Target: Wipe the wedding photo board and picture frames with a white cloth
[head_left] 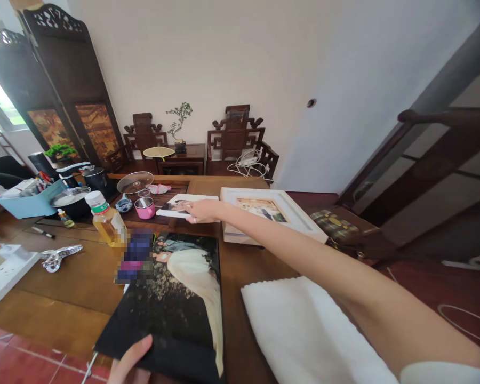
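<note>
My left hand (131, 360) grips the near edge of a large dark photo album (180, 304), thumb on top and the other fingers mostly hidden beneath. The album's cover shows a figure in a long white dress. My right arm stretches across the table, and my right hand (204, 211) holds a smaller white-edged photo book (176, 205) near its front edge, fingers partly hidden. Just right of that hand lies a white picture frame (300, 216) with a group photo in it. A folded white cloth (304, 330) lies beneath my right forearm.
A bottle of amber liquid (109, 221), a pink cup (144, 208) and a small blue-white pot (124, 204) stand beyond the album. A clear hair claw clip (60, 257) and a white power strip (8, 272) lie left. Two dark chairs (236, 133) are behind the table.
</note>
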A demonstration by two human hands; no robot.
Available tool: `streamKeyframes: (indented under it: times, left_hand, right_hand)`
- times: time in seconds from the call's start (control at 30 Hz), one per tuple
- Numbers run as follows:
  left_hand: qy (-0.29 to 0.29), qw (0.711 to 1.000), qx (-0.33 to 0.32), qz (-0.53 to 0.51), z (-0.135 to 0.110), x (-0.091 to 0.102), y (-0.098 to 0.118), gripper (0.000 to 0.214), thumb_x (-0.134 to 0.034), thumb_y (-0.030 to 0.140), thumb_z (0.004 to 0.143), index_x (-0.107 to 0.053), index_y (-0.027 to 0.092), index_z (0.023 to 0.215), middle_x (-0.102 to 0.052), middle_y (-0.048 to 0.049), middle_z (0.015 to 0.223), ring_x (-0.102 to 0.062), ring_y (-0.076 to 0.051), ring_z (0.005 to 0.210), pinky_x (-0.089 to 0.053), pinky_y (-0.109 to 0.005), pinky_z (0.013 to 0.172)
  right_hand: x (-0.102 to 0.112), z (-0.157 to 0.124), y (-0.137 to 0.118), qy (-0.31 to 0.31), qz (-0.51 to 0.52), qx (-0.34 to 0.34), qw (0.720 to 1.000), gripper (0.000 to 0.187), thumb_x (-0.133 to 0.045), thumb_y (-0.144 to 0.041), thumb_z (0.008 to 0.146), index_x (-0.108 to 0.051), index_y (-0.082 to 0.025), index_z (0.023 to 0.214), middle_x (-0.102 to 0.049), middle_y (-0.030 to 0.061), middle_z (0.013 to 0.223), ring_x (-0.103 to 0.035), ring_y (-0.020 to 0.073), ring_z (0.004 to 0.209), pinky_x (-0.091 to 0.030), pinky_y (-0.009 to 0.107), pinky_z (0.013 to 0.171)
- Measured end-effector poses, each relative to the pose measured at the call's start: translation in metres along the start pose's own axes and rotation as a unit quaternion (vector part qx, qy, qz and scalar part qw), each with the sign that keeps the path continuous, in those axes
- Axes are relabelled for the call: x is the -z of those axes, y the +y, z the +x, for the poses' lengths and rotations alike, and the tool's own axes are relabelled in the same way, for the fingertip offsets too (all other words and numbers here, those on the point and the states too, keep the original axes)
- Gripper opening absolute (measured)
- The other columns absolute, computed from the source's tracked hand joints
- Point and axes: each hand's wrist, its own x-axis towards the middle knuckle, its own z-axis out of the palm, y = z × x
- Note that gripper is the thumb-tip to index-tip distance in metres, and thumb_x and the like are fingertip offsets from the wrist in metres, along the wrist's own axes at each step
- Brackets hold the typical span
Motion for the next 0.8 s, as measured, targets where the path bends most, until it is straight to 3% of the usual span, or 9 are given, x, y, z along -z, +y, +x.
streamKeyframes:
  times: [0.1,0.2,0.3,0.4,0.5,0.57,0.67,0.8]
  left_hand:
    - [-0.028,0.999,-0.04,-0.017,0.009,-0.032,0.015,0.054,-0.073,0.007,0.064,-0.063,0.02,0.116,-0.073,-0.0061,0.102,-0.064,-0.03,0.105,-0.056,-0.041,0.09]
    - [-0.091,0.995,-0.038,-0.025,0.016,-0.061,0.028,0.04,-0.065,0.009,0.076,-0.061,0.017,0.115,-0.07,-0.0092,0.109,-0.064,-0.028,0.107,-0.054,-0.042,0.092]
    - [-0.174,0.983,-0.04,-0.049,0.028,-0.078,0.037,0.028,-0.064,0.008,0.078,-0.062,0.018,0.104,-0.069,-0.0079,0.11,-0.062,-0.026,0.11,-0.049,-0.045,0.098]
    - [-0.217,0.972,-0.069,-0.056,0.049,-0.09,0.04,0.02,-0.065,0.001,0.074,-0.058,0.018,0.083,-0.068,-0.005,0.105,-0.061,-0.021,0.111,-0.043,-0.042,0.104]
    - [-0.203,0.972,-0.116,-0.032,0.072,-0.104,0.036,0.024,-0.064,-0.002,0.074,-0.05,0.018,0.075,-0.067,0.0006,0.084,-0.066,-0.013,0.096,-0.043,-0.037,0.104]
    - [-0.182,0.976,-0.12,-0.017,0.086,-0.115,0.031,0.029,-0.061,-0.005,0.075,-0.044,0.018,0.073,-0.062,0.0042,0.069,-0.067,-0.011,0.08,-0.046,-0.041,0.101]
    - [-0.19,0.977,-0.1,0.001,0.102,-0.131,0.024,0.029,-0.057,-0.004,0.08,-0.04,0.019,0.076,-0.059,0.0059,0.068,-0.068,-0.012,0.075,-0.049,-0.049,0.096]
    - [-0.149,0.985,-0.074,0.04,0.12,-0.148,0.017,0.029,-0.059,-0.001,0.082,-0.039,0.019,0.082,-0.056,0.005,0.073,-0.07,-0.014,0.079,-0.05,-0.045,0.097]
  right_hand:
    - [0.015,-0.004,0.005,0.01,-0.011,-0.034,0.999,0.04,-0.035,-0.031,0.096,-0.045,-0.012,0.13,-0.064,0.0185,0.115,-0.066,0.0267,0.095,-0.049,0.035,0.075]
    - [0.023,-0.005,0.009,0.028,-0.03,-0.062,0.997,0.037,-0.029,-0.032,0.098,-0.051,-0.008,0.117,-0.067,0.0216,0.104,-0.066,0.0311,0.092,-0.048,0.037,0.072]
    - [0.026,-0.008,0.011,0.038,-0.042,-0.071,0.996,0.035,-0.029,-0.033,0.099,-0.051,-0.01,0.113,-0.068,0.0206,0.1,-0.066,0.0316,0.093,-0.048,0.036,0.071]
    - [0.027,-0.012,0.012,0.044,-0.047,-0.077,0.995,0.033,-0.029,-0.033,0.099,-0.05,-0.012,0.112,-0.069,0.0181,0.098,-0.067,0.0292,0.09,-0.047,0.034,0.07]
    - [0.024,-0.015,0.007,0.056,-0.054,-0.086,0.993,0.032,-0.028,-0.033,0.1,-0.049,-0.013,0.112,-0.069,0.0168,0.096,-0.067,0.0278,0.088,-0.048,0.033,0.07]
    - [0.017,-0.016,-0.001,0.064,-0.058,-0.089,0.992,0.031,-0.028,-0.031,0.099,-0.049,-0.012,0.112,-0.069,0.0164,0.095,-0.067,0.027,0.087,-0.049,0.033,0.07]
    - [0.001,-0.014,-0.015,0.081,-0.064,-0.093,0.99,0.032,-0.028,-0.025,0.099,-0.048,-0.009,0.116,-0.067,0.0195,0.101,-0.065,0.0274,0.093,-0.049,0.035,0.075]
    - [-0.029,-0.011,-0.032,0.111,-0.07,-0.11,0.985,0.039,-0.024,-0.018,0.097,-0.044,0.001,0.125,-0.053,0.0315,0.123,-0.054,0.0337,0.113,-0.046,0.044,0.086]
